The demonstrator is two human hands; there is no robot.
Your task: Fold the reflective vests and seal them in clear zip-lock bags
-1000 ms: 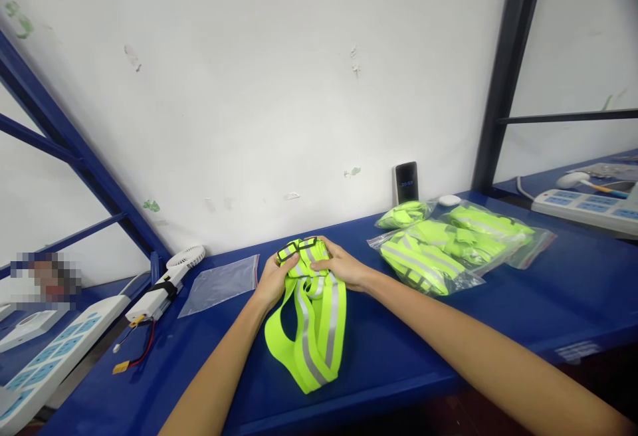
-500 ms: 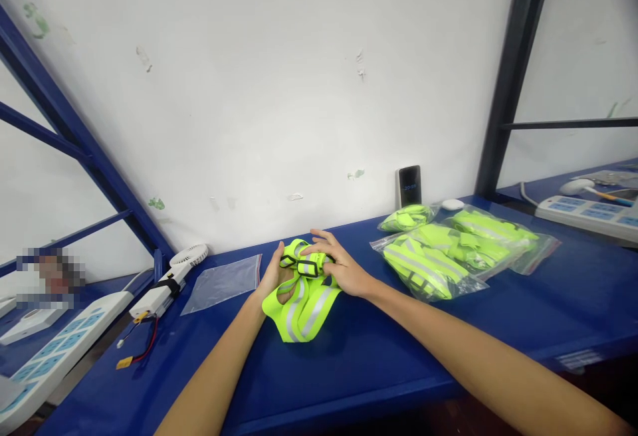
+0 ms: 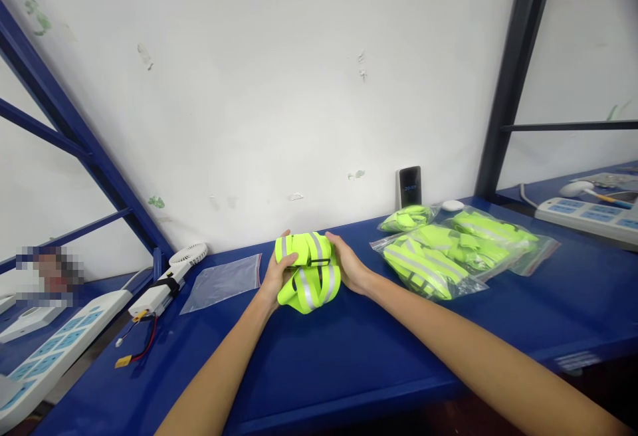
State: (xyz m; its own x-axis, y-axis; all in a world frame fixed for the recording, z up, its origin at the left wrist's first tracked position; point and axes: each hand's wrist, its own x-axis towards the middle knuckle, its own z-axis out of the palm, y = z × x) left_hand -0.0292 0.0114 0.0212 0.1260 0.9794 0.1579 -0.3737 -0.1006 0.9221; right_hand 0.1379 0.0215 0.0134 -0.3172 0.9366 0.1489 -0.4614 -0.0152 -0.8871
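Between my two hands is a bundled neon-yellow reflective strap [image 3: 304,250] with silver stripes and dark buckle parts. My left hand [image 3: 275,276] grips its left side, thumb laid across the front. On the right edge my right hand [image 3: 347,266] holds the bundle, its fingertips hidden behind the fabric. A looser fold of the strap hangs below toward me, over the blue table [image 3: 339,363]. Just left of my left hand, a flat clear zip bag [image 3: 222,283] lies on the table.
Several clear bags of neon-yellow straps [image 3: 423,266] lie to the right. Behind them stand a phone [image 3: 409,187] and a white oval case [image 3: 452,205]. At left are a small white fan [image 3: 188,255], a wired white device [image 3: 152,300] and a power strip [image 3: 64,349].
The strap has been turned and gathered into a more compact bundle, its hanging part now shorter. My right hand has moved from on top of it to its right side.
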